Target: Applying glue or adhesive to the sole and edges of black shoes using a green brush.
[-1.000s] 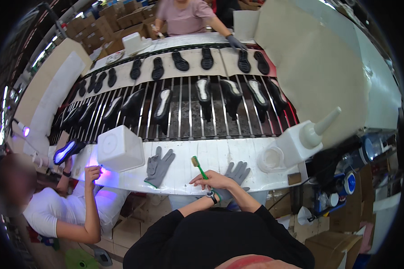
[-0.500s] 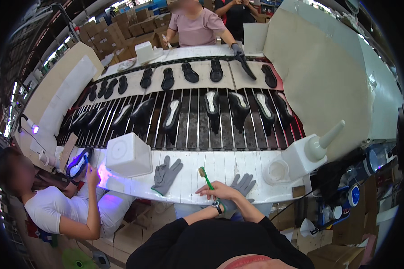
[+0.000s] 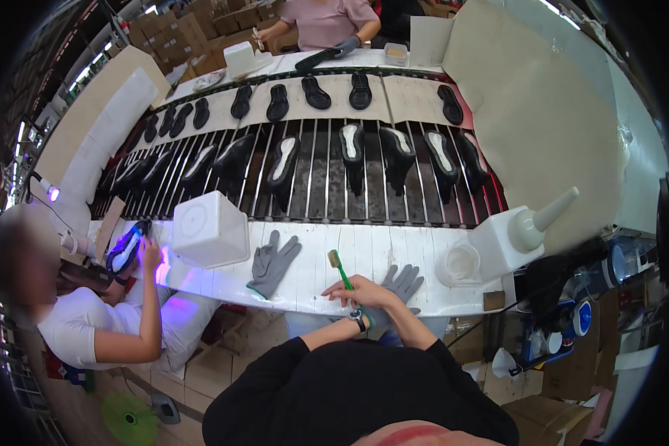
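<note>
A green toothbrush (image 3: 343, 275) with tan bristles stands tilted up from my right hand (image 3: 367, 292), whose bare fingers are closed round its handle. Crossed beneath my right wrist, my left hand (image 3: 401, 284) wears a grey glove. Its fingers are spread over the white table edge, and a watch (image 3: 357, 320) sits on that wrist. Another grey glove (image 3: 273, 266) lies flat on the table, left of the brush. Beyond the table, black shoe uppers (image 3: 283, 163) with pale undersides rest on a rack of metal rods. Black soles (image 3: 360, 91) line the pale belt behind them.
To the right stand a white bottle with a long spout (image 3: 498, 245) and a clear cup (image 3: 459, 264). An upturned white container (image 3: 209, 229) is at the left. One co-worker at the left brushes a shoe under violet light; another sits across the belt.
The view has tipped slightly downward. The co-worker across has drawn a black sole off the belt to the far table. My hands and the toothbrush have kept almost the same pose.
</note>
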Demonstrator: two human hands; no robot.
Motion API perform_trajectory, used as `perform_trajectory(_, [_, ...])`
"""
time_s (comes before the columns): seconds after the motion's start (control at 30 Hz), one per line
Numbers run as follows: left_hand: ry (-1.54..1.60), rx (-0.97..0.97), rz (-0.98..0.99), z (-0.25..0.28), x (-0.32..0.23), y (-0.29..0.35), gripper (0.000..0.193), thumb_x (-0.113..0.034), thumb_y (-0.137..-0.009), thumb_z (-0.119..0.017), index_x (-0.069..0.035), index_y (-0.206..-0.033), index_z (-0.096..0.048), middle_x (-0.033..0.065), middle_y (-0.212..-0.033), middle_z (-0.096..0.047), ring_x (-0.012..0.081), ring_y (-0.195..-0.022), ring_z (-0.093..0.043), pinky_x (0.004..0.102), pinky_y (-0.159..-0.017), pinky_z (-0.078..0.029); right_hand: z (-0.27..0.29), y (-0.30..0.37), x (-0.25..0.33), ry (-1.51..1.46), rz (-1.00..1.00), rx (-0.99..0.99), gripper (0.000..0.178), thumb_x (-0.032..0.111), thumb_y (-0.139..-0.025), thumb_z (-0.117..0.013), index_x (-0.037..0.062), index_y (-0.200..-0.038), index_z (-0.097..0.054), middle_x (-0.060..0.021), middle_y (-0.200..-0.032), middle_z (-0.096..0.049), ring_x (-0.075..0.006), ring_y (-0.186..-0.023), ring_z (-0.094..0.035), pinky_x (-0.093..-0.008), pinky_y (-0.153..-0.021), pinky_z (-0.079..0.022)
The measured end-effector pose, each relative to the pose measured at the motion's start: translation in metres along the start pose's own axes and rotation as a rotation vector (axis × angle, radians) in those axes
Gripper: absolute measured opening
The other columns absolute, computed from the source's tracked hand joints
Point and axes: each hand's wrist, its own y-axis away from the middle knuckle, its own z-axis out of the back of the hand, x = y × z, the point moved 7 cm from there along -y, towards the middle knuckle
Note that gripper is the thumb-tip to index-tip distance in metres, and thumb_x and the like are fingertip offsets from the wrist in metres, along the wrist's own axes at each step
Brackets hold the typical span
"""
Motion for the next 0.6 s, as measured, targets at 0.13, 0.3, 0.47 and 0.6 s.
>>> perform_trajectory(0.13, [0.012,0.049,0.018,-0.004,0.005,0.001,0.086,-0.059,-0.082,-0.046,-0.007,-0.146,-0.024,0.0186,-0.152,-0.022,0.0332,-0.142,-0.019,0.0558,-0.113,-0.014,-0.001,0.0,0.004,-0.016,-0.02,0.01,0.025,0.024,-0.092,-0.06,0.0105,-0.111,-0.069,-0.0013,-0.081,-0.065,-0.0077,-0.064,-0.057,-0.0233,-0.052,-0.046])
perform_trajectory(0.3, [0.111,-0.102,0.039,0.03,-0.003,0.009,0.069,-0.047,-0.087,-0.047,-0.006,-0.141,-0.035,0.0176,-0.147,-0.034,0.0309,-0.138,-0.029,0.0511,-0.113,-0.021,-0.003,-0.003,0.007,-0.035,-0.019,0.021,0.025,0.022,-0.093,-0.059,0.0082,-0.111,-0.068,-0.0028,-0.088,-0.066,-0.0074,-0.065,-0.057,-0.0218,-0.053,-0.047])
perform_trajectory(0.47, [0.777,-0.025,0.347,0.006,0.022,0.046,0.062,-0.043,-0.093,-0.037,-0.01,-0.145,-0.028,0.0125,-0.146,-0.034,0.0225,-0.136,-0.031,0.0406,-0.111,-0.023,0.018,0.014,0.005,-0.212,0.078,-0.103,0.029,0.021,-0.097,-0.05,0.0076,-0.117,-0.065,-0.0037,-0.094,-0.067,-0.0075,-0.068,-0.059,-0.0198,-0.053,-0.048])
perform_trajectory(0.6, [1.476,0.131,0.547,-0.049,0.02,0.063,0.055,-0.038,-0.099,-0.027,-0.015,-0.148,-0.02,0.0074,-0.144,-0.034,0.0142,-0.134,-0.032,0.0302,-0.108,-0.026,-0.004,-0.001,0.012,-0.188,0.031,-0.029,0.028,0.021,-0.097,-0.051,0.008,-0.117,-0.065,-0.0037,-0.095,-0.067,-0.0073,-0.068,-0.059,-0.02,-0.053,-0.047])
